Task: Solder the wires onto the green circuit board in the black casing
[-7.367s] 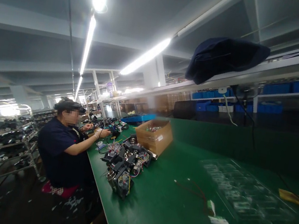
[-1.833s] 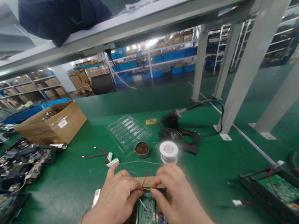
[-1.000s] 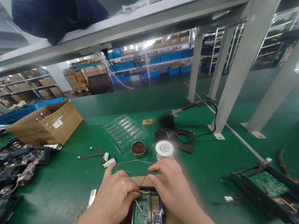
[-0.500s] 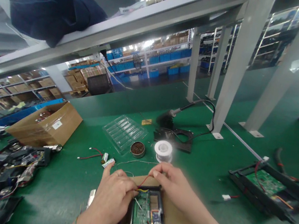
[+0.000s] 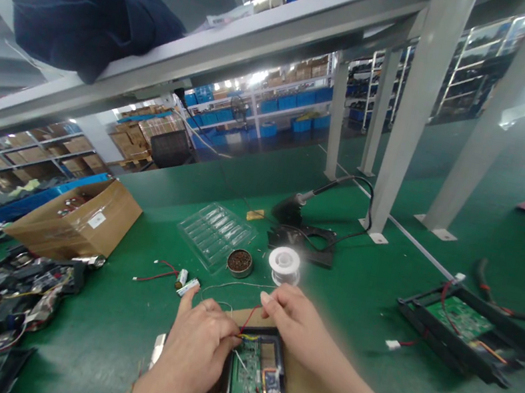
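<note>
Red wire (image 5: 248, 318) pinched between my left hand (image 5: 198, 348) and right hand (image 5: 295, 324), above the circuit board (image 5: 245, 376); tugging might snap its joint.

Green bench mat (image 5: 364, 309) bearing: brown cardboard box (image 5: 80, 222) far left, clear plastic blister tray (image 5: 215, 232), small round metal tin (image 5: 239, 262), white solder spool (image 5: 284, 263), black soldering-iron stand (image 5: 304, 234), dark blue cloth bundle (image 5: 85, 16) on overhead shelf.
</note>
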Tool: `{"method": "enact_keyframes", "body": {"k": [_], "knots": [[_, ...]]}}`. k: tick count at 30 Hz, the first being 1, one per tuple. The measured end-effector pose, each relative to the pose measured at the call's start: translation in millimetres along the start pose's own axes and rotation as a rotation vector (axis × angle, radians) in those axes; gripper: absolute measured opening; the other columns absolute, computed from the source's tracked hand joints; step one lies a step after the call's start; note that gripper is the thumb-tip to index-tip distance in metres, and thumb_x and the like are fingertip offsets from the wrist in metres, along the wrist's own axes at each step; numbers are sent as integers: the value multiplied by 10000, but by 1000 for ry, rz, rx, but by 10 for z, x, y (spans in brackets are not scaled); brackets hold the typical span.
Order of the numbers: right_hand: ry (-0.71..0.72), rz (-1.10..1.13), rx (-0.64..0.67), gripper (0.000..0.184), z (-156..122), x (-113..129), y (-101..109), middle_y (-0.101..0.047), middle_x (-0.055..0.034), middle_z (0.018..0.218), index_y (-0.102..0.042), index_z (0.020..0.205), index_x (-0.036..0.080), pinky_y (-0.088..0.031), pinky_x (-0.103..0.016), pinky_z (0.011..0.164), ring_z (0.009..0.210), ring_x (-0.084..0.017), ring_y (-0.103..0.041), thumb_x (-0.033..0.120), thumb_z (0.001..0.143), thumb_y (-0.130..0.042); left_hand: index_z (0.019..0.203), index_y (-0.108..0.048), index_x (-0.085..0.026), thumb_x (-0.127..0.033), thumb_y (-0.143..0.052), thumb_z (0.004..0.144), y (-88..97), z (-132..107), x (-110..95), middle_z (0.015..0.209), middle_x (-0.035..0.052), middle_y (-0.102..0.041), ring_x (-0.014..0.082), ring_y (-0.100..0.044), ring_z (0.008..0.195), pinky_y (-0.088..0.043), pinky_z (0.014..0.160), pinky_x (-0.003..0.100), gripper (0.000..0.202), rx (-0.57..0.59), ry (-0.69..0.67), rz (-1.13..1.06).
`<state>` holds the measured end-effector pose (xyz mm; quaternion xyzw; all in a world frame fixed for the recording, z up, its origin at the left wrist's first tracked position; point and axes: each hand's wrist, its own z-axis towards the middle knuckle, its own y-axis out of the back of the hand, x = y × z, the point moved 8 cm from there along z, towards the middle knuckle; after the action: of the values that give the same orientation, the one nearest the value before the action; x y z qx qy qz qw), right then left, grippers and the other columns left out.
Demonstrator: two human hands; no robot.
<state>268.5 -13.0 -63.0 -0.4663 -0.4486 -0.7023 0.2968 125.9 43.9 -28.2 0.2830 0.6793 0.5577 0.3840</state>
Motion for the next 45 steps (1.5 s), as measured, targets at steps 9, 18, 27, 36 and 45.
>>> {"method": "enact_keyframes", "body": {"k": [9, 18, 27, 36, 45], "knots": [[-6, 89, 35, 261, 34, -71, -93, -588, -6, 756, -594, 639, 182, -428, -379, 865, 854, -212, -576, 161, 898, -596, 853, -780, -293, -169, -617, 923, -25, -10, -40, 829, 1, -748, 216, -647, 952, -159, 1164, 649, 216, 27, -17, 67], [23, 157, 40, 279, 8, 31, -43, -633, -34, 824, -672, 727, 177, -454, -354, 800, 834, -210, -602, 246, 957, -529, 847, -767, -297, -173, -644, 926, 5, 8, 14, 845, -29, -743, 194, -649, 959, -161, 1163, 623, 192, 15, 18, 22], [147, -68, 88, 125, -91, 91, 88, -628, -63, 960, -698, 822, 189, -396, -444, 933, 1029, -269, -532, 97, 865, -624, 820, -742, -265, -183, -621, 936, 9, 17, 49, 858, -29, -738, 190, -651, 955, -205, 1143, 600, 186, 46, 55, -41], [146, -95, 133, 172, -149, 141, -95, -579, -31, 961, -650, 776, 176, -410, -398, 891, 1011, -241, -529, 28, 815, -727, 803, -737, -260, -216, -606, 945, -10, 31, 67, 846, -25, -733, 189, -639, 954, -213, 1130, 576, 199, 73, 72, -74], [197, -82, 44, 133, -272, 278, 96, -577, -65, 1012, -596, 976, 191, -416, -464, 862, 995, -279, -515, 154, 849, -601, 817, -738, -269, -221, -632, 920, -2, 32, 106, 837, -30, -733, 196, -643, 953, -196, 1131, 586, 155, 23, 92, -93]]}}
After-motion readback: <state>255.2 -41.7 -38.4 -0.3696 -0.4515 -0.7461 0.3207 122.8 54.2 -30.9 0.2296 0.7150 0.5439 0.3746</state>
